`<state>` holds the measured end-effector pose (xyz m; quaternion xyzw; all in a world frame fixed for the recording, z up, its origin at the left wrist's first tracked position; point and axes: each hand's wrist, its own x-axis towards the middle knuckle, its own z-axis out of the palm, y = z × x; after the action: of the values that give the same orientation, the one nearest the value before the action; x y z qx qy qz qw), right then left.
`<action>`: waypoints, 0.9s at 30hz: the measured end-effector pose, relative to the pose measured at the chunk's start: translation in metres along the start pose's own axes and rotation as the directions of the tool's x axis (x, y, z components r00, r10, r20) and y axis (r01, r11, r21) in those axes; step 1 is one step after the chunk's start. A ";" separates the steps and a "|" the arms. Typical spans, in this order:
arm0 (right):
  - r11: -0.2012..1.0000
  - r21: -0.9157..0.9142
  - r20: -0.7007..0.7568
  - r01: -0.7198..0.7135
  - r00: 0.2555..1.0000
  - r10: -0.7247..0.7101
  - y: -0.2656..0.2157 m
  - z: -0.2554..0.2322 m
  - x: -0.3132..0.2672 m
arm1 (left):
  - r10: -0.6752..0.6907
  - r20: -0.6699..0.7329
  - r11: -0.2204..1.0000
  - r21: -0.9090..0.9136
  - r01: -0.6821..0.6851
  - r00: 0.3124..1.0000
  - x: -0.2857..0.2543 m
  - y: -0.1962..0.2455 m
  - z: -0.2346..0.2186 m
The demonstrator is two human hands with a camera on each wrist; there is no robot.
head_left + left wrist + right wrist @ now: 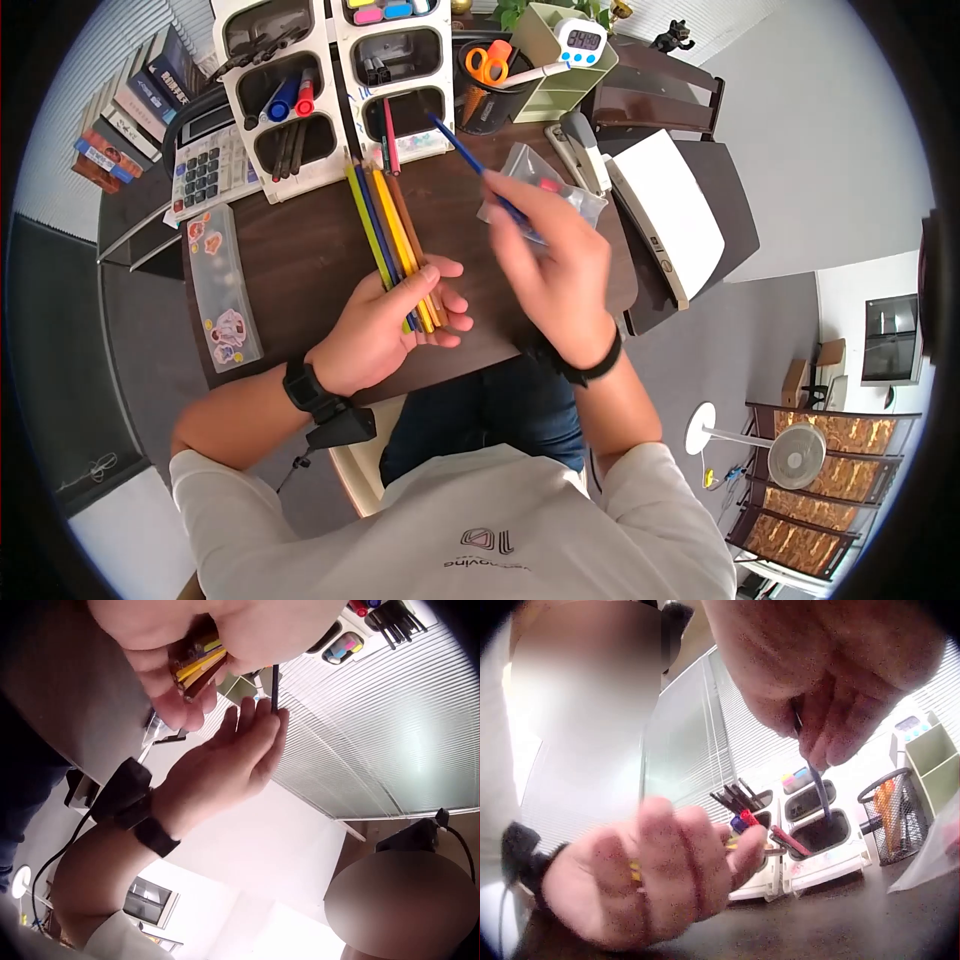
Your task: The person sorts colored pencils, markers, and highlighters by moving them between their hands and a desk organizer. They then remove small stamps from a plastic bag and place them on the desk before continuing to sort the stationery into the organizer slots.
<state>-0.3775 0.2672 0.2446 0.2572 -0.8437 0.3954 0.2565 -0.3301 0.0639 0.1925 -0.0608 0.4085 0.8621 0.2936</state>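
Observation:
My left hand [372, 328] grips a bundle of colored pencils [396, 230], with yellow-green, blue, yellow and brown ones fanned upward over the desk. One blue pencil [455, 145] is pinched in my right hand [560, 265], its far end pointing toward the organizer. In the right wrist view that pencil [822, 795] overlaps the opening of a lower compartment. Red and pink pencils [390, 140] lean in that compartment of the white desk organizer [337, 70]. Seen from the left wrist, the bundle's near ends [201, 671] poke out between palm and fingers.
A clear zip bag [585, 205] lies behind my right hand, near a stapler [580, 150]. The black mesh cup [483, 115] holds orange scissors. To the left are a calculator [205, 175] and a translucent pencil case [215, 280]. A white box-like device [670, 210] stands right.

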 end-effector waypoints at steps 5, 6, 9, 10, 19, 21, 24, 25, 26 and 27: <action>0.991 0.087 0.158 -0.100 0.984 0.085 0.018 0.047 0.030 | -0.034 0.032 0.999 0.011 0.034 0.999 0.000 0.001 0.000; 0.986 0.118 0.195 -0.122 0.976 0.098 0.021 0.052 0.033 | -0.028 0.028 0.999 0.019 0.028 0.999 0.000 0.000 0.000; 0.974 0.172 0.233 -0.146 0.967 0.104 0.021 0.058 0.034 | -0.016 0.023 1.000 0.010 0.016 1.000 -0.001 0.000 -0.001; 0.969 0.196 0.233 -0.150 0.967 0.103 0.021 0.058 0.033 | -0.015 0.023 1.000 -0.004 0.015 1.000 -0.002 0.000 -0.001; 0.936 0.141 0.345 -0.323 0.902 0.259 -0.030 0.009 -0.049 | 0.236 -0.019 0.969 -0.074 -0.237 0.972 0.005 -0.019 -0.002; 0.943 0.147 0.285 -0.299 0.926 0.249 -0.027 0.011 -0.056 | 0.231 -0.011 0.972 -0.030 -0.231 0.973 0.004 -0.020 0.001; 0.965 0.151 0.209 -0.216 0.961 0.183 -0.021 0.007 -0.058 | 0.223 0.006 0.975 -0.010 -0.223 0.975 0.001 -0.014 0.007; 0.956 0.166 0.138 -0.240 0.966 0.218 -0.026 0.001 -0.055 | 0.206 0.014 0.978 -0.039 -0.205 0.978 0.001 -0.014 0.009; 0.948 0.181 0.070 -0.260 0.965 0.252 -0.028 -0.004 -0.055 | 0.210 0.015 0.977 -0.044 -0.209 0.978 0.001 -0.012 0.007; 0.921 0.256 0.045 -0.293 0.956 0.291 -0.026 -0.011 -0.057 | 0.142 0.039 0.989 -0.048 -0.140 0.989 0.000 -0.010 0.002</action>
<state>-0.3164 0.2748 0.2279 0.1613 -0.8143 0.5353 0.1562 -0.3244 0.0700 0.1871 -0.0199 0.3859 0.8908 0.2392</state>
